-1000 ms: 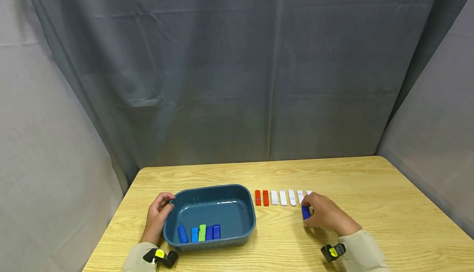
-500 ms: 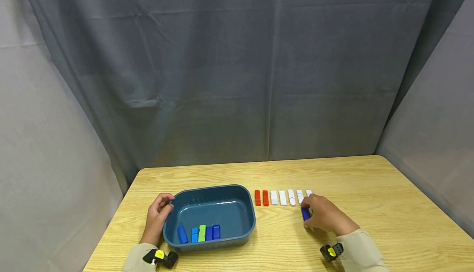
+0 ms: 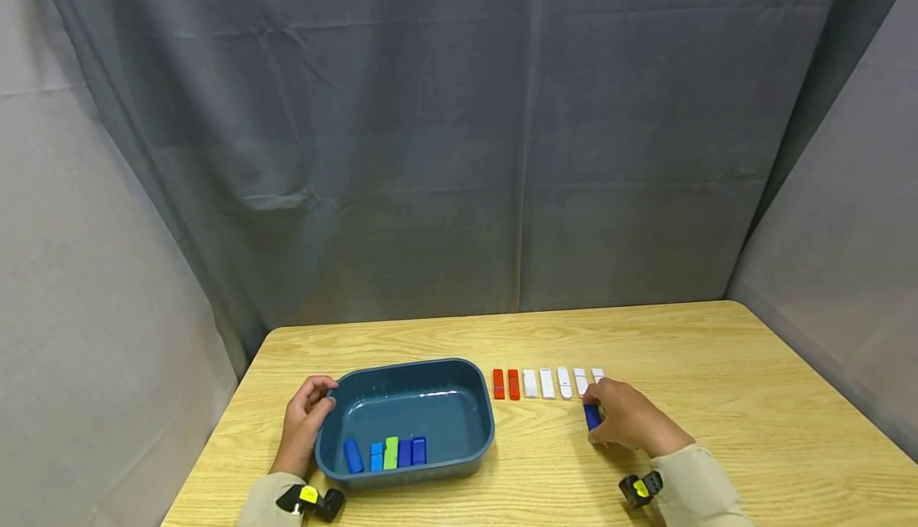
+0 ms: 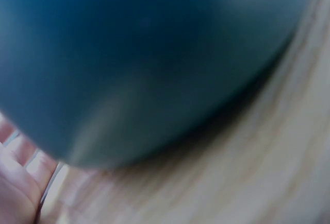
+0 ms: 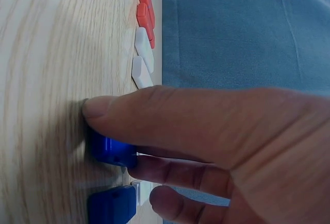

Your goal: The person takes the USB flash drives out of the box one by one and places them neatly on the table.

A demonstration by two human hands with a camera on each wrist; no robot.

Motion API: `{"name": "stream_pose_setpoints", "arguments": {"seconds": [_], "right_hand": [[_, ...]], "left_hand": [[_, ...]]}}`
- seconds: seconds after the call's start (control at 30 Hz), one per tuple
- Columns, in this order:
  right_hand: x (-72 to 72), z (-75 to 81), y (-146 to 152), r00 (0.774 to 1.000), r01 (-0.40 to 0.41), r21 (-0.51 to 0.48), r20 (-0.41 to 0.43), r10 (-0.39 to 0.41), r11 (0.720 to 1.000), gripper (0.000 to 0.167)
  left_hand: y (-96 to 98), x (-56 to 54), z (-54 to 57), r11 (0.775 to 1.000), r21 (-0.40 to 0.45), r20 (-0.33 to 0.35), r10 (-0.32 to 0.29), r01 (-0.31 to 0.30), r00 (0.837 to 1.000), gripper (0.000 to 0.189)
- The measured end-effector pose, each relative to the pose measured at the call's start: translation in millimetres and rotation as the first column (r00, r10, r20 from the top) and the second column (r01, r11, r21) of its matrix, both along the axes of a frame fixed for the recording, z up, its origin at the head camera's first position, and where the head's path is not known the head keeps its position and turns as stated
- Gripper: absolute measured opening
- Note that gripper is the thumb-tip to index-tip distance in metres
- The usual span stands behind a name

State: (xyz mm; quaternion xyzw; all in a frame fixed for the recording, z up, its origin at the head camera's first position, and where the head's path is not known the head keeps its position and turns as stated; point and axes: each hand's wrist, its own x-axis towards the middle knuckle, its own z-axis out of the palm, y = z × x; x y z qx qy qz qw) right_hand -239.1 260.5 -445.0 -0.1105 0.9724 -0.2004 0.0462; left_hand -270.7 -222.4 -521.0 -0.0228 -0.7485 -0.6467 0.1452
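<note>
My right hand (image 3: 627, 417) pinches a blue stick, apparently a USB flash drive (image 5: 112, 149), between thumb and fingers, low over the table. A second blue stick (image 5: 113, 206) lies beside it in the right wrist view; the hand hides it in the head view. On the left, my left hand (image 3: 304, 422) rests beside a dark teal tub (image 3: 482, 454), loosely bent fingertips right at its rim. Inside the tub, along the near wall, lie a lime green stick (image 3: 390, 453), a light blue stick (image 3: 376, 457) and several darker blue sticks (image 3: 353, 456).
Behind the right hand runs a row of sticks: two red sticks (image 3: 498, 383) at the left end, then several white sticks (image 3: 547, 383), the last partly behind the fingers. A grey curtain (image 3: 402, 192) hangs past the far edge of the wooden table (image 3: 681, 351).
The right hand has shifted very slightly, with the blue stick staying in its fingers. The left hand and the tub look the same.
</note>
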Motion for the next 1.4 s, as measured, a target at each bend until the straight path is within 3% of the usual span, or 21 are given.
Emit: {"name": "stream_pose_setpoints", "arguments": {"seconds": [0.63,1.07,1.27,1.4], "right_hand": [[-1.0,-2.3,1,0.999,-0.034,0.026,-0.026,0.035,0.999,0.046],[3.0,7.7,-2,1.000,-0.010,0.007,-0.019,0.010,1.000,0.046],[7.8,18.5,-14,0.993,-0.045,-0.019,-0.111,0.042,0.999,0.034],[13.2,27.2,-29,0.965,-0.131,-0.056,-0.238,0.115,0.990,0.024]], "left_hand": [[1.6,1.6,2.6,1.000,0.000,0.002,0.004,-0.004,1.000,0.023],[-1.9,-0.2,0.7,1.000,0.015,0.021,-0.007,0.006,1.000,0.025],[-2.9,-0.2,0.0,0.999,0.030,0.001,-0.031,0.031,1.000,0.029],[-2.2,-0.1,0.7,0.996,0.052,-0.012,-0.068,0.069,0.998,0.036]]}}
